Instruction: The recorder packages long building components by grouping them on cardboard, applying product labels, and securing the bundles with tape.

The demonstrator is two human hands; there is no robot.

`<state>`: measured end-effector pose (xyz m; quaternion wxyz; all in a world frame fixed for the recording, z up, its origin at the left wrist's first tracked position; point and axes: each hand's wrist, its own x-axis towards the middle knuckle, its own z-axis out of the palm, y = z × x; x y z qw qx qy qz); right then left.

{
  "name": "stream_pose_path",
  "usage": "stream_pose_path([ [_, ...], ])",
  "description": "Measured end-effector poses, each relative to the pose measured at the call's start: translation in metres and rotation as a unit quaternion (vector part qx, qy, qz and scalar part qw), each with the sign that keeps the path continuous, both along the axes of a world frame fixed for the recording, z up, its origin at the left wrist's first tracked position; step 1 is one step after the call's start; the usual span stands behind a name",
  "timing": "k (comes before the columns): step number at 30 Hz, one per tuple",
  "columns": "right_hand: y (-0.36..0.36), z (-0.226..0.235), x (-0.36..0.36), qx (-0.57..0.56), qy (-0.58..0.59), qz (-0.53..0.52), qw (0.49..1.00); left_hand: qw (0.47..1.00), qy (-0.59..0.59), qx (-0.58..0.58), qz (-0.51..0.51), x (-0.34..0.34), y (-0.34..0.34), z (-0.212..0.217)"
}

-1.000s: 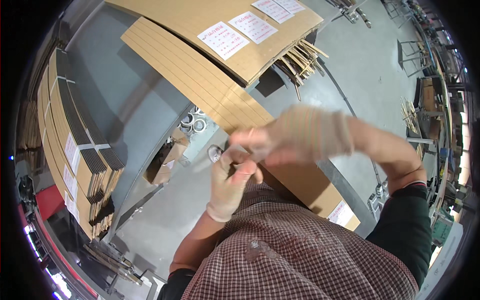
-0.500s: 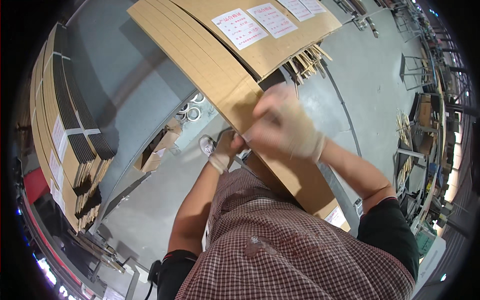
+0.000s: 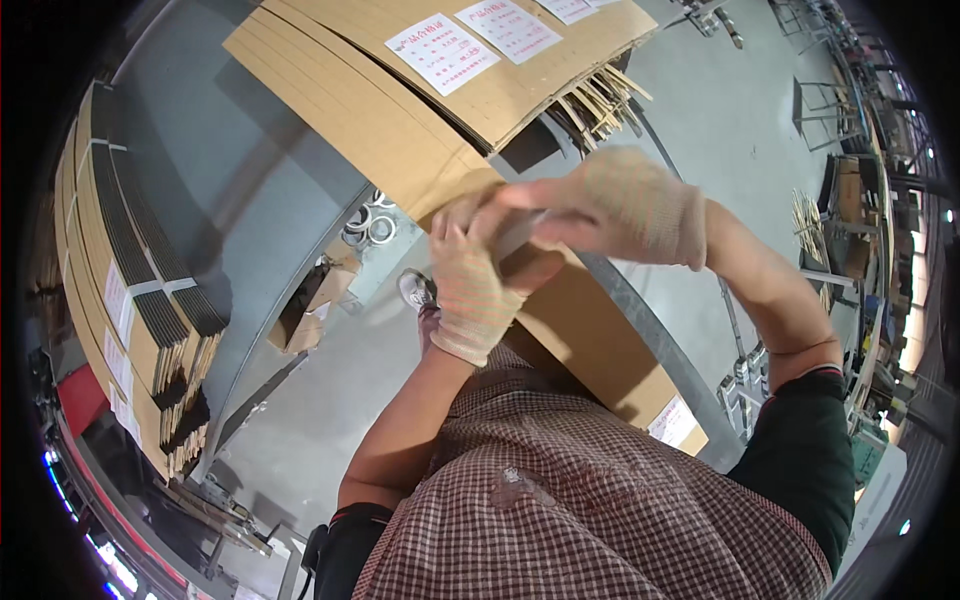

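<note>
Across the bench in front of me lies a long stack of brown board strips [image 3: 400, 150]. My left hand [image 3: 470, 290], in a pale knit glove, is over this stack, its thumb apart from its bent fingers. To its right, my right hand [image 3: 630, 210], gloved with bare fingertips, reaches in from the right and is smeared by motion. The fingertips of both hands come close together above the stack. A pale, glossy patch [image 3: 515, 237] shows between them; its kind is too blurred to tell.
Wider brown boards with white paper labels [image 3: 442, 53] lie beyond the stack. On the left are strapped bundles of boards [image 3: 140, 280]. Thin wooden-looking strips [image 3: 600, 105] stick out beyond my right hand. White rings [image 3: 381, 230] and an open carton [image 3: 318, 305] are lower down.
My left hand has come up from beside the stack's left edge to over it. My right hand has shifted slightly right. The stack sits a little further left in view.
</note>
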<state>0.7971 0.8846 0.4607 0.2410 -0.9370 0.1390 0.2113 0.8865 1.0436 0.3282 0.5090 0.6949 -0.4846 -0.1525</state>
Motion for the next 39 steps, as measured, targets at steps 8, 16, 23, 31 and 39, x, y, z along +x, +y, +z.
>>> stream_pose_path([
  [8,-0.014,-0.146,-0.008,-0.073,-0.057,-0.165,0.982,0.990,-0.058,-0.055,0.114,0.011,0.012,-0.021],
  [16,-0.024,-0.065,-0.032,0.039,0.154,0.140,0.977,0.894,0.401,0.193,-0.040,-0.021,0.101,-0.044],
  [23,0.010,-0.048,-0.032,-0.018,0.128,-0.068,0.989,0.971,0.220,0.093,-0.010,0.001,0.064,-0.016],
  [31,0.012,-0.010,-0.010,0.098,-0.063,0.100,0.988,0.866,0.497,0.008,-0.062,-0.005,0.079,0.022],
  [39,-0.036,-0.199,-0.029,0.275,-0.121,-0.083,0.950,0.893,0.445,0.017,-0.063,-0.004,0.042,-0.155],
])
